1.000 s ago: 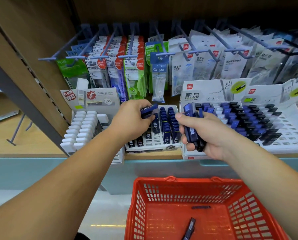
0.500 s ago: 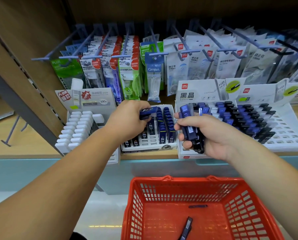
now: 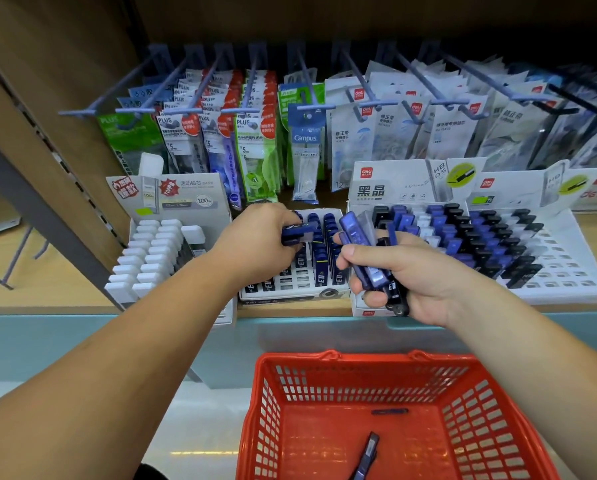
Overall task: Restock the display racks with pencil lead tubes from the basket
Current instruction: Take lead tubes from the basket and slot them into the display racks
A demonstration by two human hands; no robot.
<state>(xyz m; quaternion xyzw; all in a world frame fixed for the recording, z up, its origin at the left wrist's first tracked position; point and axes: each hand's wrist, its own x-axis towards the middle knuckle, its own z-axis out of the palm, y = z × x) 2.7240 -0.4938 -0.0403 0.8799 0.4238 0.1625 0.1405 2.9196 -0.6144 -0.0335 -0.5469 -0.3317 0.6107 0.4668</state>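
My left hand (image 3: 259,242) grips a dark blue lead tube (image 3: 298,233) held sideways over the middle display rack (image 3: 291,289), which holds rows of upright blue tubes and some bare slots. My right hand (image 3: 404,271) clasps a bundle of blue and black lead tubes (image 3: 368,261) in front of the white rack (image 3: 567,271) on the right. The red basket (image 3: 328,420) sits below the shelf with two loose tubes in it, one (image 3: 368,452) near the front and one (image 3: 389,411) farther back.
A left rack of white-capped tubes (image 3: 151,258) stands on the wooden shelf. Packets of correction tape (image 3: 248,140) hang on blue pegs (image 3: 304,77) behind the racks. A grey shelf upright (image 3: 47,216) slants at the left. The shelf has a teal front edge (image 3: 117,327).
My left hand has drawn back slightly to the left with its tube held more level over the middle rack. My right hand keeps its bundle, barely shifted.
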